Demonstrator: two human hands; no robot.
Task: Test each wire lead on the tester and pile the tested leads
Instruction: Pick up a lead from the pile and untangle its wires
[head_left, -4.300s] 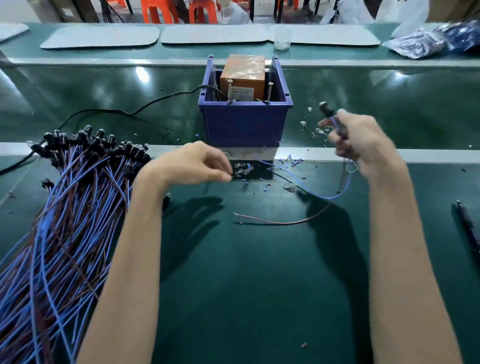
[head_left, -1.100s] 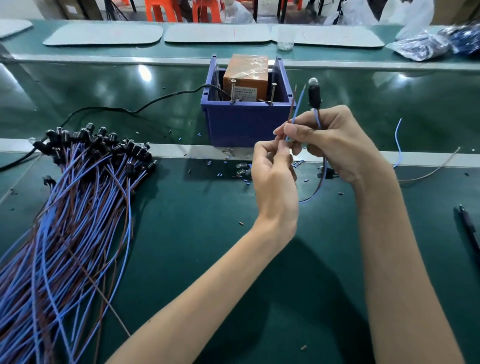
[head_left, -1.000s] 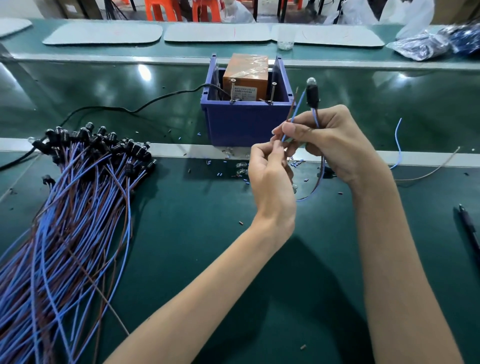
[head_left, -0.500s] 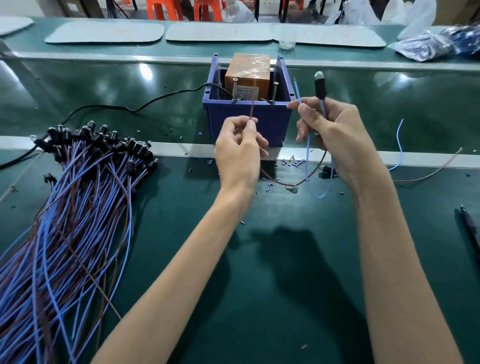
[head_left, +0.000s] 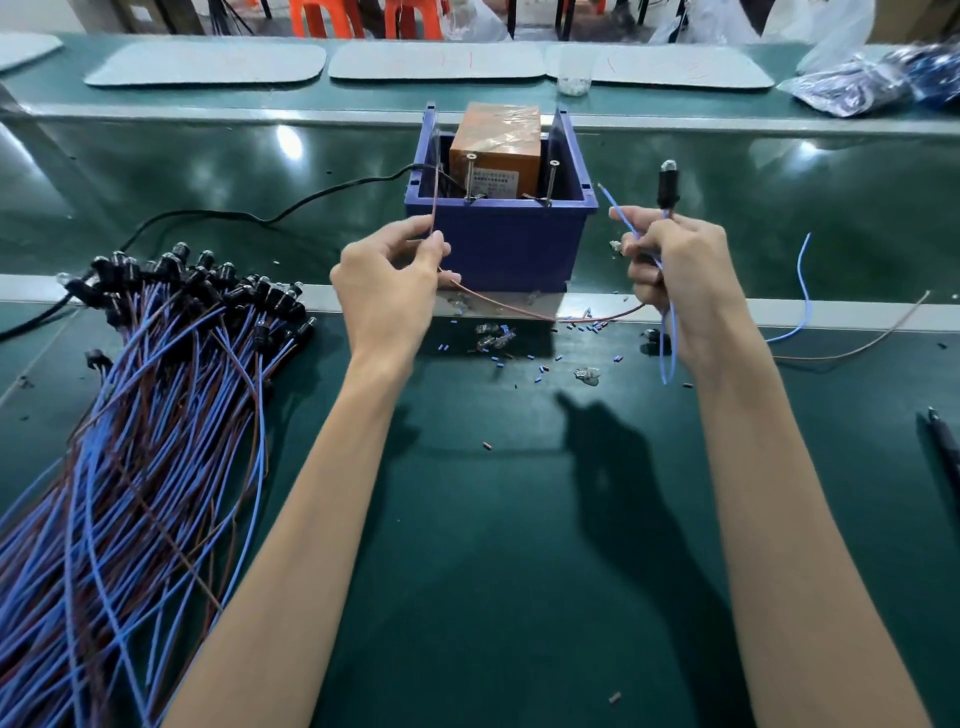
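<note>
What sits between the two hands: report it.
Head view: the blue bin holding the orange tester stands between left hand and right hand; the brown wire sags across in front.

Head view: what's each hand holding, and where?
Left hand pinches the thin brown wire near its free end; right hand grips the black bulb socket by its base, plus the thin blue wire.

Grey mats (head_left: 208, 62) line the far bench. A clear cup (head_left: 574, 78) stands among them, plastic bags (head_left: 857, 88) lie far right, and orange stools (head_left: 363, 18) stand behind.
</note>
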